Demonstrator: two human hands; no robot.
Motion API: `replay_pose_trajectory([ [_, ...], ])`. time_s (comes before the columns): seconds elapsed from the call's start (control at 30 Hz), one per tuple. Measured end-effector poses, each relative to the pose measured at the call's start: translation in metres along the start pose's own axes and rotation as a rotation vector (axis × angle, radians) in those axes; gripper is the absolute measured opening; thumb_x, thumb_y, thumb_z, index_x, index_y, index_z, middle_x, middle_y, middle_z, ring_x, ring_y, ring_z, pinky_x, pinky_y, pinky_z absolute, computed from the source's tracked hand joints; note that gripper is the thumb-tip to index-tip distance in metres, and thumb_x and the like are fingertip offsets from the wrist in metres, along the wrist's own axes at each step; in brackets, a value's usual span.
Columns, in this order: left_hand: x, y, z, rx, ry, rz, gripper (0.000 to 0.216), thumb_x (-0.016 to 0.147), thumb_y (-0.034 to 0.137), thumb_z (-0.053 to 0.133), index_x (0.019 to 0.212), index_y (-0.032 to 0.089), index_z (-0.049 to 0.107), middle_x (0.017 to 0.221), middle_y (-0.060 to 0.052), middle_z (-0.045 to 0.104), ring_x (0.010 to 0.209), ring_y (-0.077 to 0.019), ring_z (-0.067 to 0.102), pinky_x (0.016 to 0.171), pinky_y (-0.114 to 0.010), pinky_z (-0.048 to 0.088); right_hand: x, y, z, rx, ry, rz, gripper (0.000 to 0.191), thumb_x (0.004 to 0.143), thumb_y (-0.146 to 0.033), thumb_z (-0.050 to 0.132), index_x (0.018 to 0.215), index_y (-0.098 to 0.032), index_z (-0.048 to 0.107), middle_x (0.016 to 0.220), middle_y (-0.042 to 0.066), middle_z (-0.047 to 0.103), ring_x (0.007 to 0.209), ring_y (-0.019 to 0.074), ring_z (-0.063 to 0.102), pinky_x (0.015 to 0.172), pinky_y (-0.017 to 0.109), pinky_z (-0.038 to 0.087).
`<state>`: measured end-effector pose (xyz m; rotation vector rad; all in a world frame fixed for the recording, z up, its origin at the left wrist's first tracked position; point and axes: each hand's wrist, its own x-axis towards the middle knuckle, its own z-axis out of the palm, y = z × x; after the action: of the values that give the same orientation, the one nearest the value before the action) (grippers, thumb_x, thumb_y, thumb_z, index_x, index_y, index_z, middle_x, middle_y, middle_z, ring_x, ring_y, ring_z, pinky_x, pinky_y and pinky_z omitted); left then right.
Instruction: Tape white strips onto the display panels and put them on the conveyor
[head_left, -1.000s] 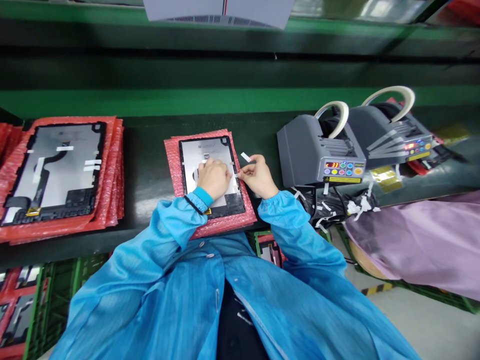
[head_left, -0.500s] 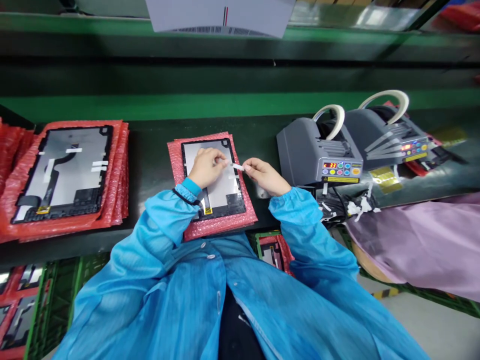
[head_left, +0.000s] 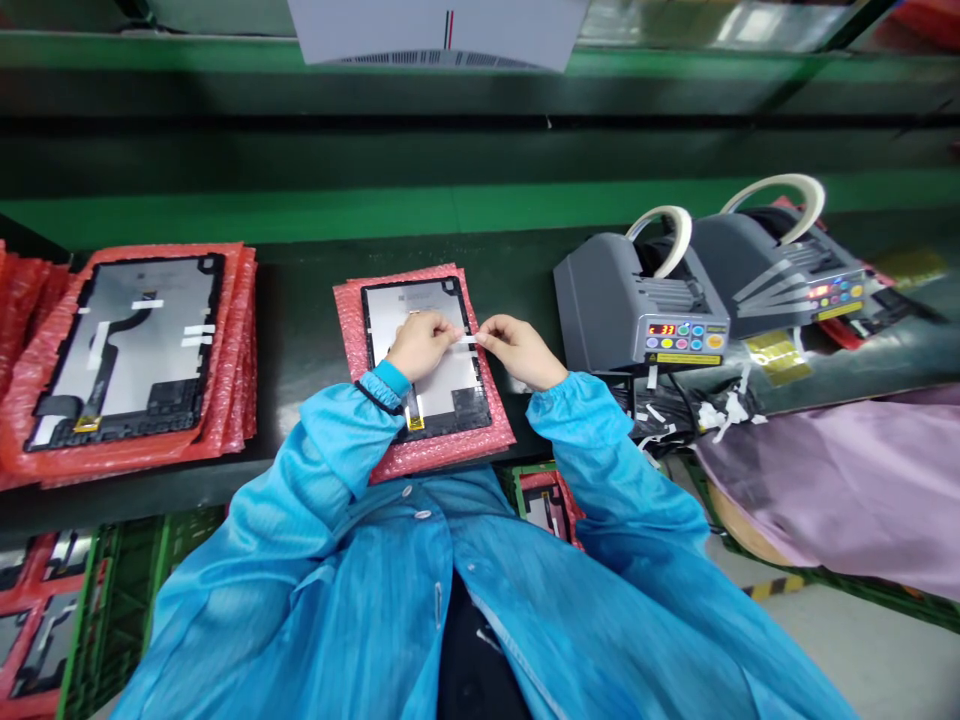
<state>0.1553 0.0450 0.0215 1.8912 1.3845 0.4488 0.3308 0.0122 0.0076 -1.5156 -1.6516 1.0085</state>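
A tablet screen panel [head_left: 442, 378] with a silver back and black frame lies on pink bubble-wrap pouches [head_left: 420, 460] in front of me. Across its right edge stretches a short white strip of tape [head_left: 466, 339]. My right hand [head_left: 523, 352] pinches the strip's outer end between thumb and forefinger. Over the panel, my left hand [head_left: 424, 343] is closed, thumb and forefinger together at the strip's inner end. It covers part of the panel's middle and its flat cable. A yellow connector patch [head_left: 415, 423] shows at the bottom.
Left, another panel [head_left: 161, 345] with white tape pieces rests on a stack of red bubble-wrap pouches [head_left: 241, 370]. Two grey tape dispensers [head_left: 600, 300] stand at the right, near tape scraps [head_left: 724, 410] and a purple cloth [head_left: 840, 480]. Green crates [head_left: 120, 580] sit below the bench.
My right hand has shifted slightly left and my left hand slightly down and right, so the fingertips are closer together. The tape strip now lies level across the panel's edge.
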Motion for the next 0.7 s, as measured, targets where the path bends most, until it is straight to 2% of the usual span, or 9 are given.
replay_pose_trajectory([
  [0.2, -0.003, 0.008, 0.01, 0.336, 0.05, -0.018, 0.023, 0.091, 0.03, 0.052, 0.081, 0.015, 0.066, 0.102, -0.012, 0.068, 0.11, -0.0311, 0.051, 0.091, -0.045, 0.038, 0.008, 0.01, 0.01, -0.184, 0.064, -0.04, 0.014, 0.079, -0.016, 0.055, 0.068, -0.021, 0.048, 0.073, 0.001, 0.053, 0.077, 0.0172, 0.051, 0.079, 0.032, 0.042],
  [0.7, -0.007, 0.004, 0.019, 0.411, 0.067, 0.059, 0.023, 0.092, 0.029, 0.05, 0.084, 0.015, 0.066, 0.102, -0.013, 0.065, 0.112, -0.0327, 0.048, 0.091, -0.046, 0.035, 0.012, 0.019, 0.012, -0.283, 0.032, -0.023, 0.014, 0.077, -0.017, 0.058, 0.065, -0.02, 0.052, 0.071, 0.001, 0.053, 0.074, 0.0176, 0.051, 0.077, 0.032, 0.042],
])
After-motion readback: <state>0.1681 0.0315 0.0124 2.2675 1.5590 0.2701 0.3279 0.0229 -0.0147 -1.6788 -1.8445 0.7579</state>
